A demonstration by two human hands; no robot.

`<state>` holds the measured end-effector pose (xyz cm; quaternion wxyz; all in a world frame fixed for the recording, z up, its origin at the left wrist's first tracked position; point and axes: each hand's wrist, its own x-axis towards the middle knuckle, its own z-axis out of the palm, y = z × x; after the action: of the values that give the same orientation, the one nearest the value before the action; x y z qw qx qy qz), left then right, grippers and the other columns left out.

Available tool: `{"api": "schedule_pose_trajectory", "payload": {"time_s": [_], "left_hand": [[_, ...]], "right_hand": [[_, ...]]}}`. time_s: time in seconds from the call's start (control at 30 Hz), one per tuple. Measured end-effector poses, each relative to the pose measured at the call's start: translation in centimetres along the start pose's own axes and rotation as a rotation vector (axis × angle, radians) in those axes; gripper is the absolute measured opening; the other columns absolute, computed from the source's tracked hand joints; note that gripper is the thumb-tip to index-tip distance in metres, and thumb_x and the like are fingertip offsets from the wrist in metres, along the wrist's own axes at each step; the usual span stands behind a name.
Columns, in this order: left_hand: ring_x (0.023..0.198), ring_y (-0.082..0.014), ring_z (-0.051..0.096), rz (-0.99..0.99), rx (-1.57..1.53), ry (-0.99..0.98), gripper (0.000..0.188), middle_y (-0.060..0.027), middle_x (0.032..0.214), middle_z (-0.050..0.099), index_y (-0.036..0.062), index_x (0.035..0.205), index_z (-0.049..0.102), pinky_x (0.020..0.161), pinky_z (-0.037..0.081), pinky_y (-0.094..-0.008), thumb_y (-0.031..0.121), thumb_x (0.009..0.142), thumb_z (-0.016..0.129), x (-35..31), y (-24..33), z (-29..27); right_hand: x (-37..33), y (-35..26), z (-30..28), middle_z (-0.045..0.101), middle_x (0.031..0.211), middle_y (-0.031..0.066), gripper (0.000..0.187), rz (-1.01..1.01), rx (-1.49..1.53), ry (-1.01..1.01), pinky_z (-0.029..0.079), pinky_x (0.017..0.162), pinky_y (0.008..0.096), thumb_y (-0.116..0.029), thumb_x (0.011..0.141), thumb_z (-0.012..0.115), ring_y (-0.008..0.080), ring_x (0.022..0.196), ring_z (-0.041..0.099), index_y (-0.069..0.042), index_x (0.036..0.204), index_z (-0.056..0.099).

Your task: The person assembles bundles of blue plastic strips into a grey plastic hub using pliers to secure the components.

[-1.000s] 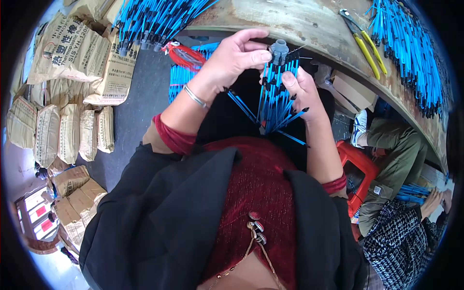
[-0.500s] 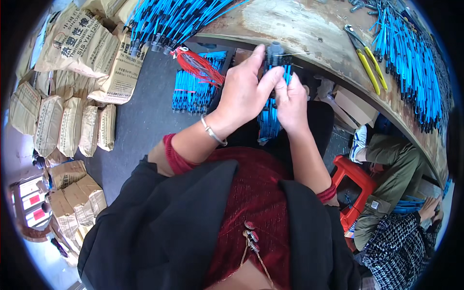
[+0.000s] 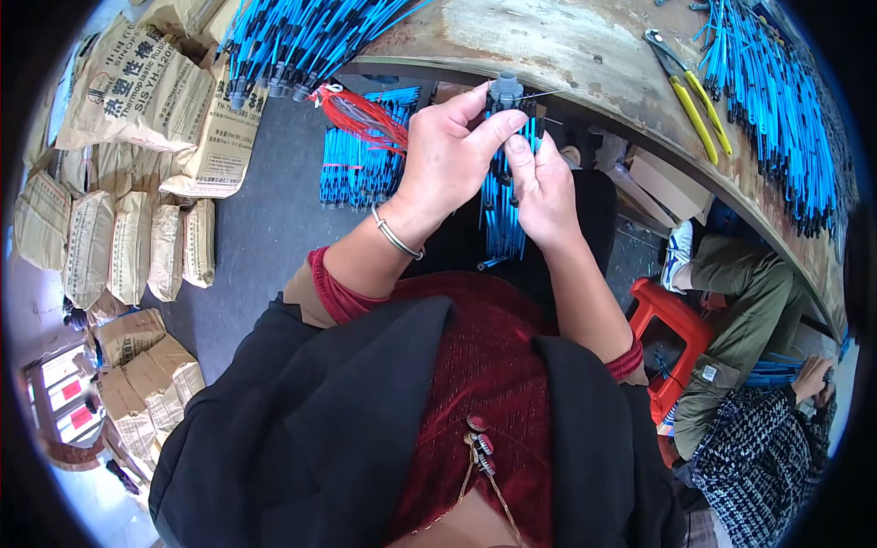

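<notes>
Close to the table's front edge, both my hands are closed on a bundle of blue cables (image 3: 501,219) with black ends, which hangs downward between them. My left hand (image 3: 446,153) wraps the upper part from the left, its thumb laid across the front. From the right, my right hand (image 3: 546,196) pinches the bundle lower down with thumb and fingers. Grey connector ends (image 3: 505,88) stick up above the left hand. A thin dark strand (image 3: 546,92) juts out to the right there; whether it is a tie or a wire I cannot tell.
On the wooden table (image 3: 512,36) lie blue cable piles (image 3: 311,41) at left and right, plus yellow-handled pliers (image 3: 687,96). Below are red strands (image 3: 361,114) and bundled blue cables (image 3: 352,169). Paper sacks (image 3: 137,82) stand left. A red stool (image 3: 671,338) and a co-worker (image 3: 758,447) are right.
My hands and the bundle have shifted slightly left in the picture. The left fingers have curled in round the connector end, and the dark strand now shows plainly beside it.
</notes>
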<state>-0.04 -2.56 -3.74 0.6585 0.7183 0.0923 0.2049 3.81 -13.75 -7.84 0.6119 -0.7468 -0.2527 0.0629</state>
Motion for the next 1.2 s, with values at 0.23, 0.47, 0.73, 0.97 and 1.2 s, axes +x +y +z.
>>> {"api": "schedule_pose_trajectory", "payload": {"time_s": [0.23, 0.47, 0.73, 0.97, 1.2], "left_hand": [[0.074, -0.0019, 0.051, 0.067, 0.006, 0.019, 0.026, 0.0002, 0.082, 0.064, -0.0011, 0.106, 0.062, 0.065, 0.045, -0.0197, 0.007, 0.081, 0.064, -1.2, 0.7, -0.9], [0.074, -0.0016, 0.051, 0.039, 0.023, -0.029, 0.03, 0.001, 0.081, 0.063, 0.0003, 0.109, 0.061, 0.066, 0.045, -0.0189, 0.008, 0.081, 0.065, -1.7, 0.1, -3.6], [0.074, -0.0028, 0.052, 0.126, 0.056, -0.104, 0.029, 0.0005, 0.08, 0.063, 0.0002, 0.107, 0.061, 0.066, 0.046, -0.0196, 0.011, 0.08, 0.066, -1.6, 0.1, -5.5], [0.072, -0.005, 0.053, 0.081, 0.311, 0.021, 0.022, -0.0012, 0.077, 0.061, -0.0026, 0.1, 0.057, 0.065, 0.046, -0.0218, 0.01, 0.083, 0.062, -1.6, 1.0, -4.5], [0.073, -0.0065, 0.053, -0.029, 0.155, 0.086, 0.021, -0.0027, 0.078, 0.061, -0.0024, 0.1, 0.054, 0.065, 0.046, -0.0231, 0.009, 0.083, 0.061, -1.3, 0.6, -4.1]], "right_hand": [[-1.0, -0.3, 1.0, 0.056, 0.065, 0.0089, 0.026, -0.214, -0.111, 0.196, 0.043, 0.053, 0.0328, -0.026, 0.093, 0.046, 0.0231, 0.052, 0.053, -0.001, 0.097, 0.053], [0.4, -0.8, -0.6, 0.057, 0.066, 0.0175, 0.026, -0.247, -0.158, -0.191, 0.045, 0.056, 0.0412, -0.024, 0.09, 0.052, 0.034, 0.061, 0.058, 0.0, 0.081, 0.047], [3.0, -1.8, -1.4, 0.058, 0.062, 0.018, 0.03, -0.269, -0.092, -0.551, 0.045, 0.057, 0.0421, -0.027, 0.091, 0.047, 0.0365, 0.061, 0.059, 0.001, 0.081, 0.048], [2.9, -1.7, 0.8, 0.059, 0.068, 0.0215, 0.03, -0.176, -0.41, -0.441, 0.046, 0.061, 0.0461, -0.028, 0.091, 0.047, 0.0416, 0.068, 0.058, 0.002, 0.09, 0.049], [1.1, -2.5, 1.6, 0.059, 0.07, 0.0216, 0.023, -0.263, -0.495, -0.234, 0.047, 0.059, 0.0458, -0.021, 0.089, 0.049, 0.0406, 0.067, 0.058, 0.002, 0.095, 0.049]]}}
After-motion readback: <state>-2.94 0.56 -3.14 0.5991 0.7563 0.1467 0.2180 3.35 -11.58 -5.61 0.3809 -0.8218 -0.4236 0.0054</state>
